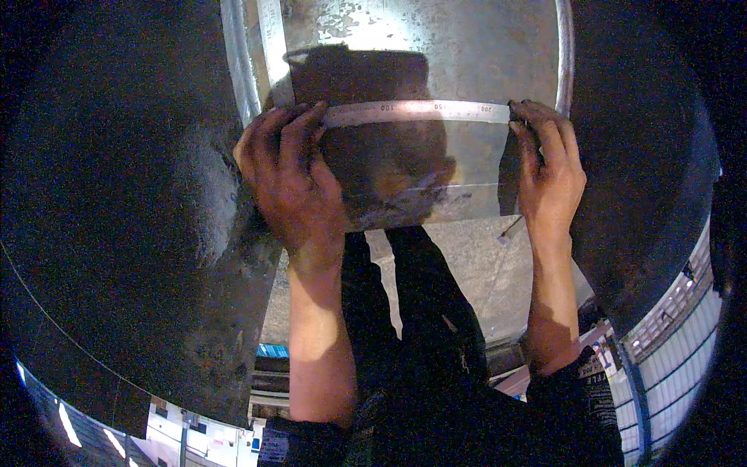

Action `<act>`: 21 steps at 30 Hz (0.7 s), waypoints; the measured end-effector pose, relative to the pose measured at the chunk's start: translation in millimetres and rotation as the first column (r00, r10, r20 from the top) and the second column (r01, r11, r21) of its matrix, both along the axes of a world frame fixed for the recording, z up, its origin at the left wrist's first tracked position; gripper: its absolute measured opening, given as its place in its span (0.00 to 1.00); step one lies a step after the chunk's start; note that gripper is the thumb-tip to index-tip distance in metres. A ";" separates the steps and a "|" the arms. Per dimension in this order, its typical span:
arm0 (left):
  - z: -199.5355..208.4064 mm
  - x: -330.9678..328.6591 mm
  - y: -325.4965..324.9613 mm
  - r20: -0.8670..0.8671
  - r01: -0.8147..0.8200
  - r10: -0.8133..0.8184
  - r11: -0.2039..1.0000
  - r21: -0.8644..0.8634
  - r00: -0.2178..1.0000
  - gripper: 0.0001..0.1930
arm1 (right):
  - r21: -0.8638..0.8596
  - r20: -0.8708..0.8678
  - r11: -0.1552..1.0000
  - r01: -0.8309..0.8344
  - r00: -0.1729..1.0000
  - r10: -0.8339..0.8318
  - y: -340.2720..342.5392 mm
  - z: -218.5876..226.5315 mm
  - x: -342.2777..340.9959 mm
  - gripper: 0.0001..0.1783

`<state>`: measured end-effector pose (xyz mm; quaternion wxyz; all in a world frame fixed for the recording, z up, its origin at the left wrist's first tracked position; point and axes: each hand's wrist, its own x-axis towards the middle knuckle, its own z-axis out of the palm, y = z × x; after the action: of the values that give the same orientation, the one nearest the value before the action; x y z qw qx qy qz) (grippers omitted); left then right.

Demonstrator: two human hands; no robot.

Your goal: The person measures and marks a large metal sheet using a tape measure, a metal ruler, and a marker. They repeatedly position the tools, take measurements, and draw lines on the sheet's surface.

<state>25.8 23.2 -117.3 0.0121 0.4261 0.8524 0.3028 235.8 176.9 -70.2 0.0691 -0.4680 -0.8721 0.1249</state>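
Observation:
A steel ruler [420, 111], a pale metal strip with graduations along it, lies crosswise on a grey metal plate [482, 70]. My left hand [292, 167] has its fingers bent around the ruler's left end, which they hide. At the right end, the fingertips of my right hand [551, 163] pinch the strip against the plate. A second light strip [274, 50] runs upward from beside my left fingers. Whether it joins the ruler under the hand, I cannot tell. The shadow of my head and hands darkens the plate's middle.
Raised metal edges [241, 66] border the plate at left and right. Large dark curved metal walls [117, 194] rise on both sides. Below the plate's near edge are my dark-clad legs [420, 296] and a grey floor [475, 257]. A pale ribbed wall [677, 358] stands at lower right.

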 end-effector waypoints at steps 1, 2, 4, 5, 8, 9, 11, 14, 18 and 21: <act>-1.6 0.0 1.4 0.014 0.000 0.000 1.000 0.026 1.000 0.16 | 0.010 0.012 1.000 0.004 1.000 -0.004 0.6 -1.2 1.2 0.12; -2.4 0.0 3.2 0.028 0.000 -0.001 0.999 0.050 1.000 0.16 | 0.020 0.025 1.000 0.007 1.000 -0.008 1.1 -1.9 1.9 0.12; -0.7 2.7 4.7 0.073 -0.010 0.006 0.998 0.067 0.997 0.16 | 0.022 0.009 1.000 0.001 1.000 -0.001 1.3 -1.7 1.8 0.12; 0.6 2.6 4.8 0.084 -0.016 0.011 0.998 0.066 0.996 0.16 | 0.021 -0.004 1.000 -0.004 1.000 0.004 1.5 -1.7 0.8 0.12; 3.7 2.4 6.3 0.062 0.005 -0.006 1.000 0.015 0.998 0.18 | 0.000 -0.029 1.000 -0.008 1.000 0.008 1.5 -2.0 1.1 0.11; 8.3 1.5 6.7 0.041 0.029 -0.029 1.000 -0.004 0.999 0.18 | 0.001 -0.034 1.000 -0.008 0.999 0.008 1.6 -2.6 1.8 0.11; 14.1 1.2 7.7 0.052 0.037 -0.036 0.999 -0.022 0.998 0.19 | 0.003 -0.043 1.000 -0.004 0.999 0.004 1.4 -4.0 2.4 0.12; 16.4 4.0 10.2 0.106 -0.003 0.003 1.000 -0.001 0.994 0.20 | -0.006 -0.040 1.000 0.020 0.999 -0.020 2.9 -3.0 5.2 0.12; 3.6 -8.2 0.3 0.037 0.013 -0.014 0.999 0.040 0.999 0.20 | -0.002 0.002 0.999 -0.035 0.999 0.035 -2.5 -6.7 1.4 0.14; 2.6 -21.6 -5.8 -0.001 0.068 -0.068 0.997 0.021 0.998 0.19 | -0.070 -0.068 0.997 0.044 0.997 -0.049 -13.8 -5.6 -16.0 0.12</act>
<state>4.3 17.4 -114.6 0.0175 0.4549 0.8342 0.3112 219.8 163.1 -75.7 0.0861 -0.4855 -0.8533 0.1694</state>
